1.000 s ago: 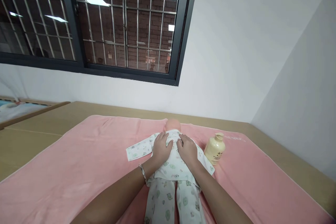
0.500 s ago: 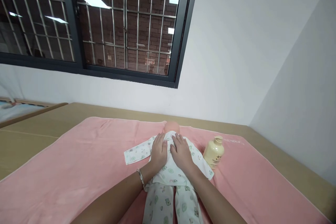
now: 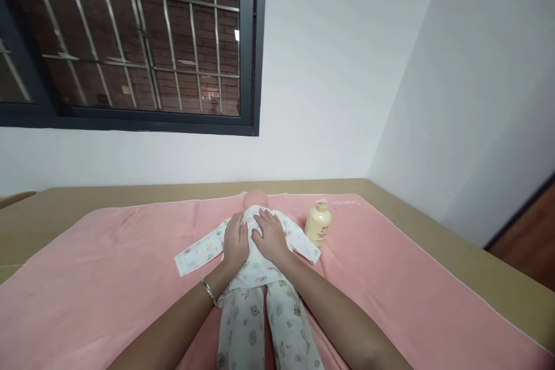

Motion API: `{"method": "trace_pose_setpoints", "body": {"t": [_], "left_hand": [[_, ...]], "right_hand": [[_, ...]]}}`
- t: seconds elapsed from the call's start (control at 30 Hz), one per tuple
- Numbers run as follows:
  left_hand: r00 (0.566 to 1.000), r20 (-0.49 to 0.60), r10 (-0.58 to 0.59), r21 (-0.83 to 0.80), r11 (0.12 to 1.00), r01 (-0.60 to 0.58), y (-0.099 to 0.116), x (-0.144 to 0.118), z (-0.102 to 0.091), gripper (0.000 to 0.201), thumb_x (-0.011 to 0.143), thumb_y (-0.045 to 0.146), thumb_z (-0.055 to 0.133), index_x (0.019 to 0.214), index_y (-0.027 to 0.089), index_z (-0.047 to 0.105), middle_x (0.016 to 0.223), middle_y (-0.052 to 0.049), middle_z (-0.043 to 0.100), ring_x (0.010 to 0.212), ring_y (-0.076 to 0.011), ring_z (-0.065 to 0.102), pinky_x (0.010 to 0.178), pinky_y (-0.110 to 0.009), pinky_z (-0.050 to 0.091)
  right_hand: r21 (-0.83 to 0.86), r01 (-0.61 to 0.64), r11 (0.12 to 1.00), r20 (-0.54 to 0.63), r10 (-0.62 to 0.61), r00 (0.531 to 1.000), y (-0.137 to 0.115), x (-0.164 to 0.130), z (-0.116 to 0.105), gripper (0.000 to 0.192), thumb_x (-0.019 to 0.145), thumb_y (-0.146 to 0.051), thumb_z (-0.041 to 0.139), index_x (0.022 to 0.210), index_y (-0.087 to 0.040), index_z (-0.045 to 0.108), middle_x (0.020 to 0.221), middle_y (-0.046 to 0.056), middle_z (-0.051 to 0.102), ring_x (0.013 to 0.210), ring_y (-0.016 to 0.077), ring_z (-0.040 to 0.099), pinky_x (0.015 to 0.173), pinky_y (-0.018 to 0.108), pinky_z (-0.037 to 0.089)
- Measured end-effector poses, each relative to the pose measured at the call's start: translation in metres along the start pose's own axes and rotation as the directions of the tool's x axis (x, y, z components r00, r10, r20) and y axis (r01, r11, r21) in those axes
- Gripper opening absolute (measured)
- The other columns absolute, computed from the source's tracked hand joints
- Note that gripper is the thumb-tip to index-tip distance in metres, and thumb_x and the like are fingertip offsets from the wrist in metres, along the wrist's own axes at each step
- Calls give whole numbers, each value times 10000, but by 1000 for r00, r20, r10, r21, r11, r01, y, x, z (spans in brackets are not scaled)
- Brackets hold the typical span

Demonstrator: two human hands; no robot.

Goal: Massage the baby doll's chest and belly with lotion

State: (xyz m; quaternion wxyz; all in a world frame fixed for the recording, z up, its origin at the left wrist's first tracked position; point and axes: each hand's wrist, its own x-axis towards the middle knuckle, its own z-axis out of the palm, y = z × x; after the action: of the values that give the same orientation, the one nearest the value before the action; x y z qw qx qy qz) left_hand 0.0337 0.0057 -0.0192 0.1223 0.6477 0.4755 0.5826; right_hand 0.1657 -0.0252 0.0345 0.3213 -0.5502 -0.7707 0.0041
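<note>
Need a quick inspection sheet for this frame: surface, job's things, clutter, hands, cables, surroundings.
Surface: pink towel spread over a tan table.
Job's things: doll in printed white baby clothes, lying lengthwise, head away from the camera.
Clutter: cream pump bottle upright beside the doll's arm.
Hands: left hand and right hand flat on the doll's chest, side by side; bracelet on the left wrist.
Cables: nothing seen.
Surroundings: barred window, white walls.
</note>
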Motion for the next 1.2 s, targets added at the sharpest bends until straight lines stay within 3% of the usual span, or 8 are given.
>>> {"method": "trace_pose_setpoints", "body": {"t": [0.37,0.5,0.57,0.63,0.7,0.77,0.97,1.2], "left_hand": [[991,129,-47,225,974,17,33,16,-12,493,878,315,472,1330,123,509,1409,-174,515,1372,-332,404,1163,-537,284],[986,125,-109,-104,987,122,89,21,3,483,838,263,527,1312,169,524,1418,-122,521,1351,-273,442,1169,-452,309],[967,132,-219,-424,869,255,122,20,20,312,838,247,523,1127,181,622,1267,-99,629,1236,-242,547,1107,-402,390],[904,230,-360,-683,602,414,151,21,40,177,831,196,523,955,188,649,1119,-70,685,1113,-202,615,1024,-333,455],[707,499,-502,-736,186,651,173,23,60,127,852,165,499,853,185,625,960,-50,698,945,-165,663,888,-272,511],[587,611,-530,-679,29,733,185,27,77,171,893,177,445,804,170,591,817,-56,672,770,-150,666,741,-249,534],[415,741,-528,-556,-137,820,185,32,96,225,943,248,399,828,153,567,686,-45,610,560,-143,600,528,-230,492],[278,838,-470,-433,-264,862,185,24,81,188,923,206,399,859,151,567,627,-43,603,531,-170,595,537,-274,517]], "right_hand": [[24,-34,999,30,33,999,-6,-1,-14,425,938,-315,455,1330,-190,561,1475,101,476,1413,240,334,1169,448,218],[-27,-124,992,27,125,992,-1,9,-62,527,907,-280,491,1396,-86,479,1520,198,380,1441,279,279,1166,449,214],[-39,-136,990,-23,135,991,5,12,-95,551,911,-265,462,1427,-72,439,1504,195,408,1439,257,290,1174,419,201],[-78,-166,983,-91,159,983,12,13,-126,589,920,-280,428,1465,-60,385,1516,187,394,1449,257,271,1179,409,191],[-159,-258,953,-81,248,965,21,11,-149,622,910,-265,418,1478,-21,348,1540,213,338,1454,288,256,1176,430,189],[-257,-349,901,-15,358,934,28,8,-161,619,896,-230,417,1460,17,360,1539,248,314,1447,317,267,1164,456,205],[-402,-357,843,80,421,903,34,0,-162,547,871,-151,411,1387,22,473,1476,257,413,1412,307,350,1134,443,257],[-494,-337,802,59,417,907,30,5,-159,481,870,-196,435,1287,-6,581,1417,275,480,1375,318,407,1137,495,218]]}}
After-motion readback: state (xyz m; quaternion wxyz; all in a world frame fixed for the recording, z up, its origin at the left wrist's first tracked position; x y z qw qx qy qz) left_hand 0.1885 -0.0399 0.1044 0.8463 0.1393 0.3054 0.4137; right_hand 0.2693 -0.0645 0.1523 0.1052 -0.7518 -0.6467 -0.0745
